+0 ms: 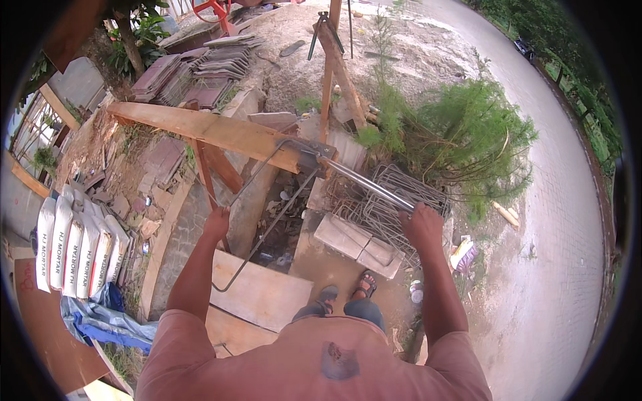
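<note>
A wooden beam (207,128) runs across in front of me on wooden legs, with a metal bending plate (309,151) at its right end. My right hand (425,224) is closed around the near end of a shiny metal pipe handle (372,183) that reaches to this plate. A thin steel bar (283,210), bent into angled lengths, passes through the plate. One length comes back to my left hand (217,222), which is closed on it. The other slants down and hooks near a pale board (274,284).
Bent steel frames (394,200) are heaped beside concrete blocks (358,244). A green bush (468,134) grows at right, before a paved road (562,267). White bags (80,244) are stacked at left above a blue tarp (110,324). Tiles (217,67) and pliers-like cutters (325,33) are farther off.
</note>
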The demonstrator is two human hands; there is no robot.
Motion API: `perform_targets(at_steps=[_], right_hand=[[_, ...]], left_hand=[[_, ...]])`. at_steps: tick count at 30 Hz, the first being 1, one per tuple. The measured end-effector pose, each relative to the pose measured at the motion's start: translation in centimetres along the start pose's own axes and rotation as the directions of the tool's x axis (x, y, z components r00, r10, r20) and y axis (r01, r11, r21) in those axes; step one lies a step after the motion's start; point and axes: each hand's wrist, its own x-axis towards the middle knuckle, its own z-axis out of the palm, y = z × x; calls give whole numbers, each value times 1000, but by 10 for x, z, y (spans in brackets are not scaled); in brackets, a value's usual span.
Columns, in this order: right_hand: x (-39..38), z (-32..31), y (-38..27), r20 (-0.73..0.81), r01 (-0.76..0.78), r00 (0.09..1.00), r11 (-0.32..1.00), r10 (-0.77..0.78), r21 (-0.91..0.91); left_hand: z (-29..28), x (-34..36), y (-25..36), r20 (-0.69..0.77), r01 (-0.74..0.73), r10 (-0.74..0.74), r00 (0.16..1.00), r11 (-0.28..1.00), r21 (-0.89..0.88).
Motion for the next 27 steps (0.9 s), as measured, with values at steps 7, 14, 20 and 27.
perform_targets(at_steps=[7, 14, 20, 27], right_hand=[[18, -8, 9, 181, -50, 982, 998, 54, -28], [13, 2, 22, 68, -144, 986, 986, 150, -80], [-103, 3, -96, 48, -255, 967, 958, 250, 131], [-80, -3, -63, 107, -157, 984, 974, 141, 161]], left_hand=[[13, -88, 272, -21, -812, 827, 561, 556, 177], [78, -139, 432, 478, -898, 775, 414, 435, 72], [75, -154, 303, 14, -981, 981, 191, 191, -22], [63, -137, 315, 126, -973, 982, 138, 158, -165]])
